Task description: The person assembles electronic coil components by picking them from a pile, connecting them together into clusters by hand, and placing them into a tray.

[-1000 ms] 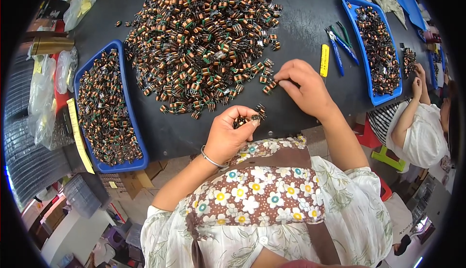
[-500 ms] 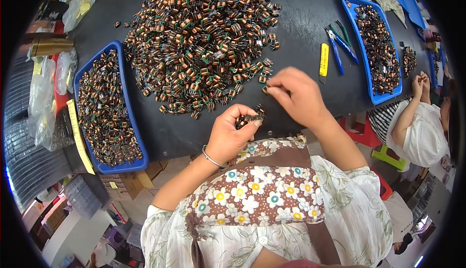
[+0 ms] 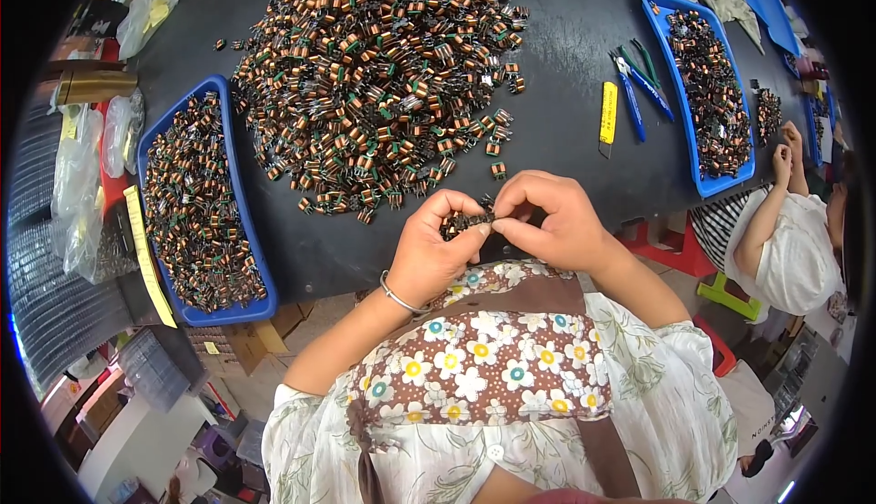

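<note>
Just in front of my apron, my left hand (image 3: 427, 247) is curled around a clump of small copper-wound coils (image 3: 464, 223) with dark pins. My right hand (image 3: 558, 223) meets it there, thumb and forefinger pinched together at the clump's right edge; what lies between those fingertips is hidden. Beyond my hands rises a big heap of the same coils (image 3: 374, 84), some with green parts. A single loose coil (image 3: 497, 170) lies on the dark table just past my right fingers.
A blue tray (image 3: 262, 271) full of coils stands at the left, another blue tray (image 3: 676, 75) at the right. Between heap and right tray lie a yellow box cutter (image 3: 609, 114) and blue-handled cutters (image 3: 633, 103). A co-worker in white (image 3: 792, 253) sits at far right.
My right hand has come down and left from beside the loose coils to my left hand, its fingertips now at the held clump. My left hand has stayed in place.
</note>
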The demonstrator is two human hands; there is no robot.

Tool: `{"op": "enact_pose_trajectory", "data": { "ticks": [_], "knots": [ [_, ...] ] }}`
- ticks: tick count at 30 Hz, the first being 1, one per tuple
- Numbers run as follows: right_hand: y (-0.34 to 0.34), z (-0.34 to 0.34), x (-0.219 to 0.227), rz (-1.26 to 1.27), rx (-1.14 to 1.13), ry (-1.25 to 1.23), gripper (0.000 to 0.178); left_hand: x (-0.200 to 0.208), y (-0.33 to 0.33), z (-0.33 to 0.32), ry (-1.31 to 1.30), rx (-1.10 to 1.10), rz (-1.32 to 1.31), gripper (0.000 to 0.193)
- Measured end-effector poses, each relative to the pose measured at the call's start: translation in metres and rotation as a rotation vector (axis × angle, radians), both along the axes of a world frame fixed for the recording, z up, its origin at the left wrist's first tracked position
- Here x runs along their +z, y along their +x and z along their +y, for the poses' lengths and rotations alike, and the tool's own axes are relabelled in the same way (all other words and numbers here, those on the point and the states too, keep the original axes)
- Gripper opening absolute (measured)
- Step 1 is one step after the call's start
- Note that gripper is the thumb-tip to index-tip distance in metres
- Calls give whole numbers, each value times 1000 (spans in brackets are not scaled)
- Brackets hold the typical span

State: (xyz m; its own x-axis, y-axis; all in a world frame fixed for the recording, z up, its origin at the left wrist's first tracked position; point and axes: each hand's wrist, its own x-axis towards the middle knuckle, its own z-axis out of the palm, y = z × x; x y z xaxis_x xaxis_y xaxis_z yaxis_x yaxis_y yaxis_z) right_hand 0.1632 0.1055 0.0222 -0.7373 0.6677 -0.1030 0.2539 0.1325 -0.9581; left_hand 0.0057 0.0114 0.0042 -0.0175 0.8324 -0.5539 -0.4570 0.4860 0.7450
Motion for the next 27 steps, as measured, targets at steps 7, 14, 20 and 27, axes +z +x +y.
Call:
{"op": "enact_pose_trajectory", "data": {
  "ticks": [7,14,20,27],
  "knots": [
    [0,10,2,-42,102,-53,4,-1,-5,-3,-61,-44,-21,12],
    [-1,20,-23,-180,122,755,20,1,-6,-3,-21,-42,17,12],
    [2,17,-17,-305,38,462,20,-1,-9,-5,-46,-80,12,11],
    [5,12,-26,-46,-63,-159,18,-10,-17,-11,63,-127,-689,12]
  ]
}}
